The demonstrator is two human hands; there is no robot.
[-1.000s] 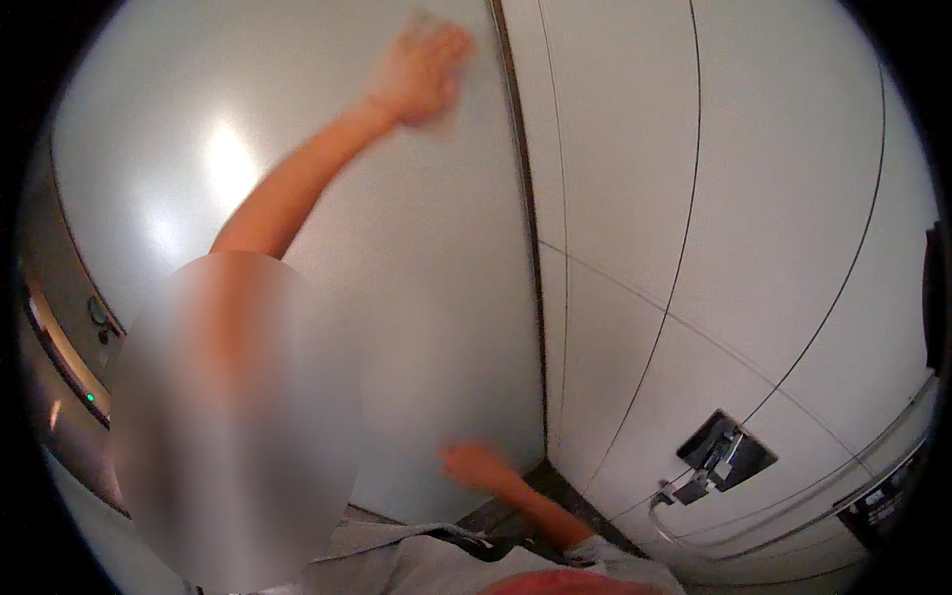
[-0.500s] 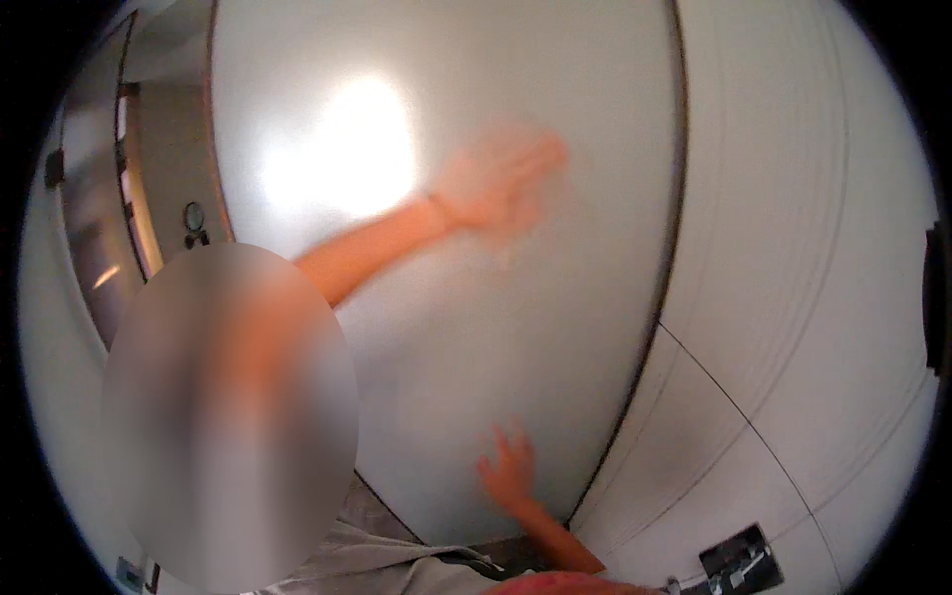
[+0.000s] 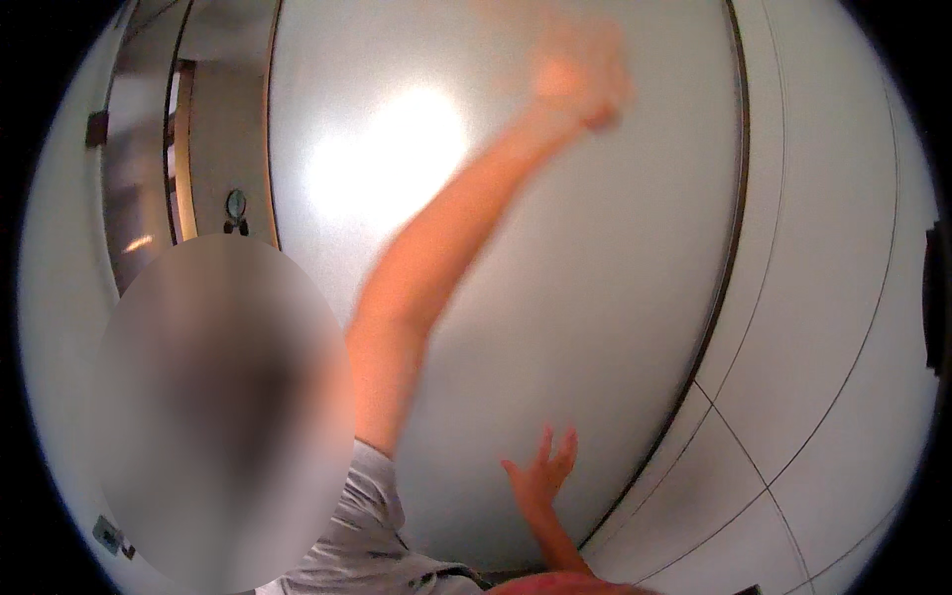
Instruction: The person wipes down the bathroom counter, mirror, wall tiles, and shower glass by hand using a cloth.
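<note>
In front of me stands a large, pale frosted panel [image 3: 555,297] with a dark edge strip. My left arm is raised across it, bare below a short grey sleeve. At the panel's upper part, my left hand [image 3: 580,74] is smeared by motion. Its fingers cannot be made out, nor whether it presses on the surface. Low on the right, my right hand [image 3: 543,474] is before the same panel with fingers spread, holding nothing visible. Whether it touches the panel is unclear.
A pale tiled wall [image 3: 823,248] with dark joints rises on the right. Left of the panel, a narrow opening shows a small round object [image 3: 236,204]. A blurred oval patch hides much of the lower left. A small grey fitting [image 3: 107,535] sits near the left rim.
My left hand has swung upward and a little right, and that arm is straighter. My right hand's fingers are more clearly spread. The panel and walls have shifted right in view.
</note>
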